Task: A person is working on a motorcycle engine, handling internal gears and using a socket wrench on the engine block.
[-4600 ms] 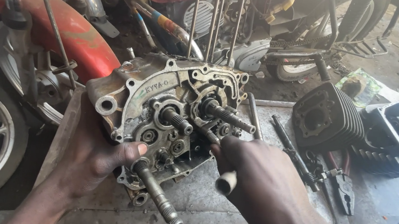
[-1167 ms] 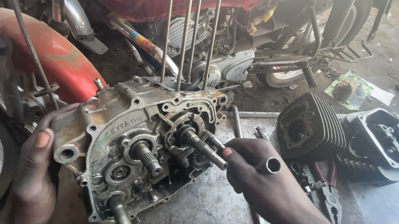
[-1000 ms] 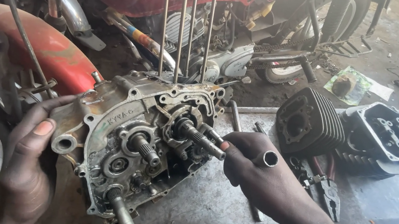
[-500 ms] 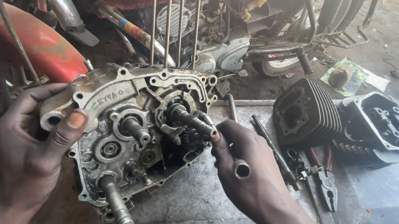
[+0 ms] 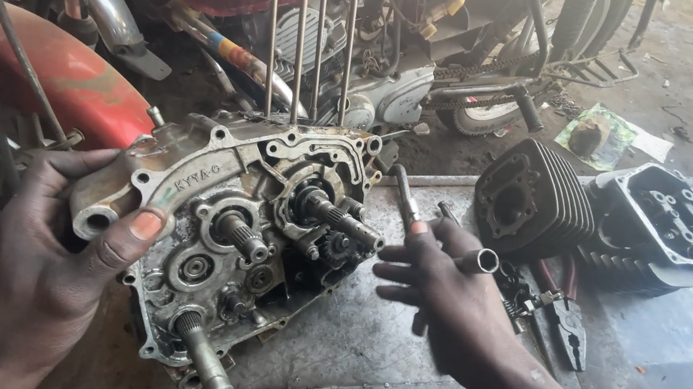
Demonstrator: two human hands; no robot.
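The grey, dirty cast-metal engine crankcase half [image 5: 224, 241] stood on its edge on the tabletop, tilted, with its open inner side turned to the camera. Several splined steel shafts [image 5: 339, 218] stuck out of it toward the viewer, with small gears [image 5: 338, 247] around them, and a longer threaded shaft [image 5: 207, 372] pointed down at the lower edge. Four thin steel studs [image 5: 306, 38] rose straight up from its top. The left hand [image 5: 42, 270] gripped its left mounting lug, thumb on the front face. The short silver metal tube socket [image 5: 480, 260] lay in the right hand [image 5: 440, 296], just beside the crankcase, its hollow end facing up.
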